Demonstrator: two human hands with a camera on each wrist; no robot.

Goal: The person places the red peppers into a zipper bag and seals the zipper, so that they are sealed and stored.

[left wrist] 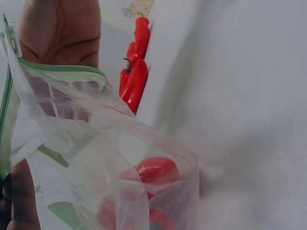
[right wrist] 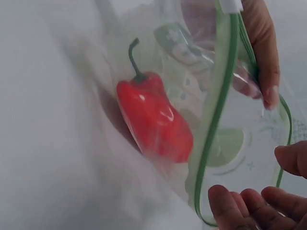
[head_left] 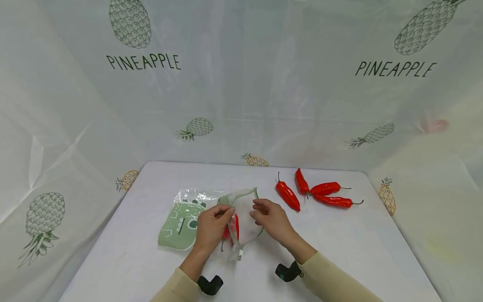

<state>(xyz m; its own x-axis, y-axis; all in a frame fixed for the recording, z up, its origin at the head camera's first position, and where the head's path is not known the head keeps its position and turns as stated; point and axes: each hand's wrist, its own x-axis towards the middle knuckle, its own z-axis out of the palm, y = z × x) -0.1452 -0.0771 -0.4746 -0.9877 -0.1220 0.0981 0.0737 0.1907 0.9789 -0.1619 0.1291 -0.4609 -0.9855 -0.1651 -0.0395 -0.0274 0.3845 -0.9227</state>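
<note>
A clear zip bag point(head_left: 247, 224) with a green zip edge stands with its mouth spread, between both hands. My left hand point(head_left: 213, 226) pinches the bag's edge on the left side, thumb against fingers. My right hand point(head_left: 273, 220) is at the mouth on the right; its thumb and fingers stand apart with nothing between them, as the right wrist view shows. Red peppers lie inside the bag; one pepper point(right wrist: 153, 120) with a green stem shows through the plastic. Another bag point(head_left: 175, 228), printed with a green cartoon face, lies flat beside the left hand, partly hidden by it.
Several loose red peppers lie at the back right of the white table point(head_left: 339, 247); the nearest pepper point(head_left: 287, 196) is just beyond my right hand. A sheet point(head_left: 241, 96) printed with pineapples hangs behind and at the sides.
</note>
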